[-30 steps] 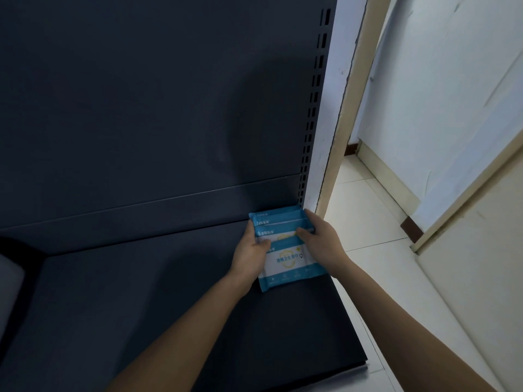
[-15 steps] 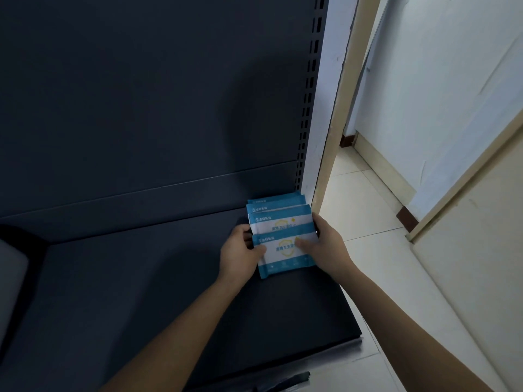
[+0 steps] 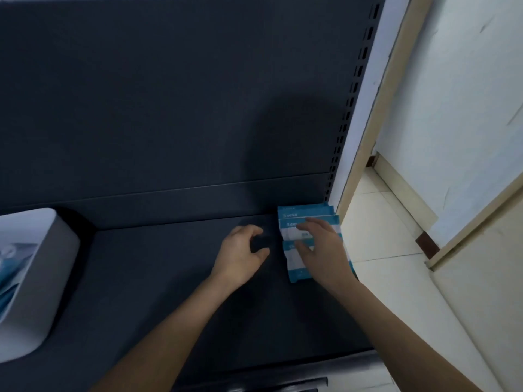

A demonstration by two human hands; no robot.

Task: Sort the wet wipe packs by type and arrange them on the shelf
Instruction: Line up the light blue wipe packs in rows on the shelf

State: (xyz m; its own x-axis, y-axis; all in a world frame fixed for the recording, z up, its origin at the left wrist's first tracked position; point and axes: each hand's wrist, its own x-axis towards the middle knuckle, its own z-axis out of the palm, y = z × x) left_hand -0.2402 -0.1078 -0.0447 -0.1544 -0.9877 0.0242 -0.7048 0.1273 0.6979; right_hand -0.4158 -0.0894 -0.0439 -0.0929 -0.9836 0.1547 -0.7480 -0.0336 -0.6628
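The blue-and-white wet wipe packs (image 3: 294, 260) lie overlapped in a short row at the shelf's (image 3: 169, 292) back right corner, its long axis running from the rear panel toward the front edge. The right hand (image 3: 322, 250) rests flat on top of them, fingers spread and not pinching anything. The left hand (image 3: 240, 254) sits just beside the row's left edge, loosely curled and empty, apart from the packs. A white bin (image 3: 42, 278) at the left edge seems to hold more packs, though blur makes that uncertain; the left hand is nearer it.
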